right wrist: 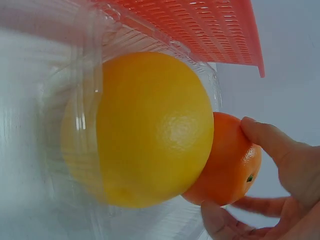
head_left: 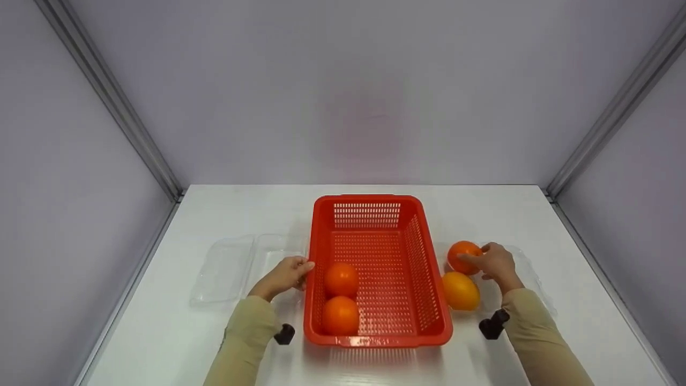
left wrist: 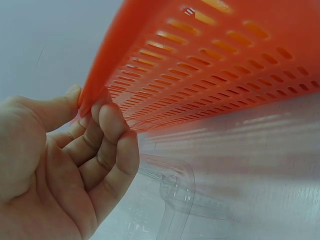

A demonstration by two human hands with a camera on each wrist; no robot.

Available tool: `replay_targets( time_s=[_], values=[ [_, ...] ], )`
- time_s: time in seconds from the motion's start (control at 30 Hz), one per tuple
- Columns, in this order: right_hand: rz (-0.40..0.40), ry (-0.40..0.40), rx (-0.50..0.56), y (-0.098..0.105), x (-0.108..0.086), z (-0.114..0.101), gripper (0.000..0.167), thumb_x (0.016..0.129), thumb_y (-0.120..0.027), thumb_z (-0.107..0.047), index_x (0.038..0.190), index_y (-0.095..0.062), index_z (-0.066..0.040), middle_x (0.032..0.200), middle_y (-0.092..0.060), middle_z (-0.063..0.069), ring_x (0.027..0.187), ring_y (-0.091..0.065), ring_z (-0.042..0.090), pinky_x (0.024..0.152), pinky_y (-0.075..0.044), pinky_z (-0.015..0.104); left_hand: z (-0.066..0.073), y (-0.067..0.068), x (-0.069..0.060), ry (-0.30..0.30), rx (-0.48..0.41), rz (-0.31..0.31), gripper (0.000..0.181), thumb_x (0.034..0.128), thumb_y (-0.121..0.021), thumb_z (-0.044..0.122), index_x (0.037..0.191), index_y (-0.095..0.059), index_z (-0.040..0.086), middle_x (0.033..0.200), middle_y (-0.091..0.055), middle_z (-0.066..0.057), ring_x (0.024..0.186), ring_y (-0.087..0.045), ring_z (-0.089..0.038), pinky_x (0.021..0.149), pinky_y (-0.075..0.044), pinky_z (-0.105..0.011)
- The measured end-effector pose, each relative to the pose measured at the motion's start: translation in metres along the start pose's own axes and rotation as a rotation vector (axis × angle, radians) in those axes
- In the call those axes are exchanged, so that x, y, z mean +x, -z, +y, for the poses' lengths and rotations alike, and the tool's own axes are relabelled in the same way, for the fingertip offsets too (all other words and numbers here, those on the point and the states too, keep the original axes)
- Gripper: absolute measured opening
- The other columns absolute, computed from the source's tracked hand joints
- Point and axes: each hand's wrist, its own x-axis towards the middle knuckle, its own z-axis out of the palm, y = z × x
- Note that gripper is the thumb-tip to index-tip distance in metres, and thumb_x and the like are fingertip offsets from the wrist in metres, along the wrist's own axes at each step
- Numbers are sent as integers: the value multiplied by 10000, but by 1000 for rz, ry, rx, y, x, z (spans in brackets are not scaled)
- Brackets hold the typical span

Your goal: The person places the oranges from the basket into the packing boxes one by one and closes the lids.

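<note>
A red perforated plastic basket (head_left: 375, 341) stands in the middle of the white table, two oranges (head_left: 341, 279) lying along its left side. My left hand (head_left: 288, 274) pinches the basket's left rim; in the left wrist view the thumb (left wrist: 60, 109) is outside the rim, the curled fingers beneath it. To the right of the basket, my right hand (head_left: 494, 262) holds another orange (head_left: 464, 255) between thumb and fingers. In the right wrist view this orange (right wrist: 227, 160) touches a larger yellow round fruit (right wrist: 150, 130), which sits in a clear plastic clamshell box (right wrist: 87, 80).
Left of the basket lies a second clear clamshell box (head_left: 225, 271), spread open and partly behind the left hand. The lid (head_left: 528, 271) of the right box extends beyond the right hand. Light panels (head_left: 370, 107) enclose the table (head_left: 246, 203) at the back and sides.
</note>
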Motion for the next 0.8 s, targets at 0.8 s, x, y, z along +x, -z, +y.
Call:
replay_targets(
  time_s=[0.8],
  values=[
    [6, -4, -17, -2, 3, 2, 725, 865, -681, -303, 1367, -350, 102, 1332, -457, 323, 1006, -560, 351, 834, -556, 353, -2, 0, -1, -3, -6, 8, 329, 1017, -466, 227, 1053, -562, -86, 690, -546, 44, 604, -523, -56, 619, -521, -203]
  ],
)
